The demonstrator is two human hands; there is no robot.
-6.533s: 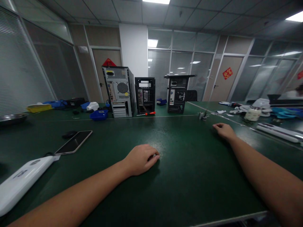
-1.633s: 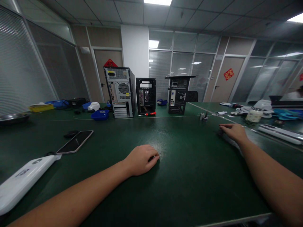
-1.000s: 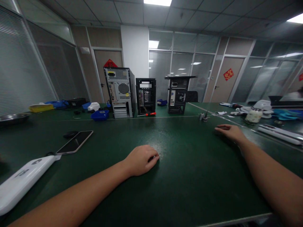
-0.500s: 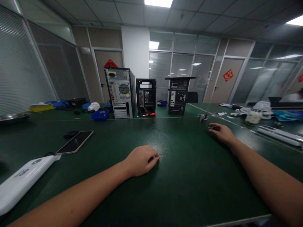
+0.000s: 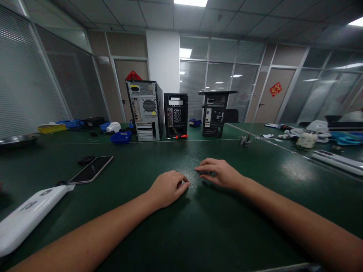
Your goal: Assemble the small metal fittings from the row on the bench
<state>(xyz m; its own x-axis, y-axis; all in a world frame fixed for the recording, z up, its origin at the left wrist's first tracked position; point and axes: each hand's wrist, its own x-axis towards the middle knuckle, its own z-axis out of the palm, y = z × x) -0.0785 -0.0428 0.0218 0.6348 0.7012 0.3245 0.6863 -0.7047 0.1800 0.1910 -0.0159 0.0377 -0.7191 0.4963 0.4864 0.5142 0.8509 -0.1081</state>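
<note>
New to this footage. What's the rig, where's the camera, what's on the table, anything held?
No robot here: just a person's two bare hands. One camera, worn on the head, looks forward and down, so the forearms enter from the bottom corners. The left hand and right hand are close together but apart, over a green table. Fingers are curled on the left, slightly parted on the right; I can't make out whether either holds anything.

Farther back stand a tall grey computer case, a smaller black case and another black case. A screwdriver lies before the middle one. Over on the left is a phone.
</note>
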